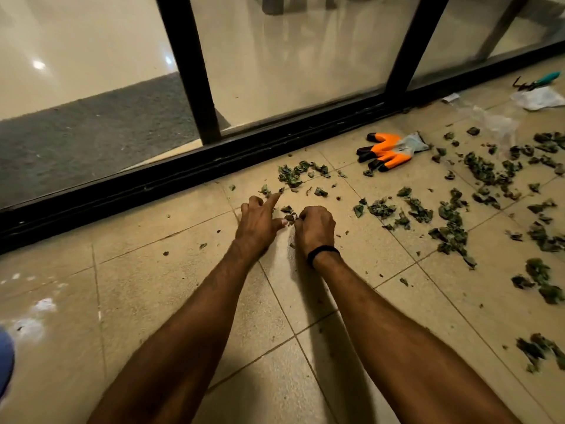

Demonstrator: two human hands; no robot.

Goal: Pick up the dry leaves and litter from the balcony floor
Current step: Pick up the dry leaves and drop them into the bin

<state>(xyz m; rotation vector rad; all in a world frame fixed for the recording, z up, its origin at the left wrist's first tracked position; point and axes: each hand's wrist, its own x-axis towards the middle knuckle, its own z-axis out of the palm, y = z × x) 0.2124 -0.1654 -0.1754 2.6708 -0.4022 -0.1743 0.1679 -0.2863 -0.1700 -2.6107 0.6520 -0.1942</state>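
Right grip [315, 223] curled round small leaves [289, 211], low on floor [171, 289]. Left grip [260, 220] just beside, index straight, holding nothing. Judged early: area near grips mostly bare, bulk of leaves lay scattered right, past glove [389, 149].

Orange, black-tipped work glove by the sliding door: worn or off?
Off. The glove lies flat on the beige tiled floor, apart from the bare left hand and right hand.

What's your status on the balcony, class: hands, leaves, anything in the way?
Left hand open, index finger stretched forward. Right hand curled round dry leaves. More scattered rightward, untouched. Orange glove on tiles, clear of hands.
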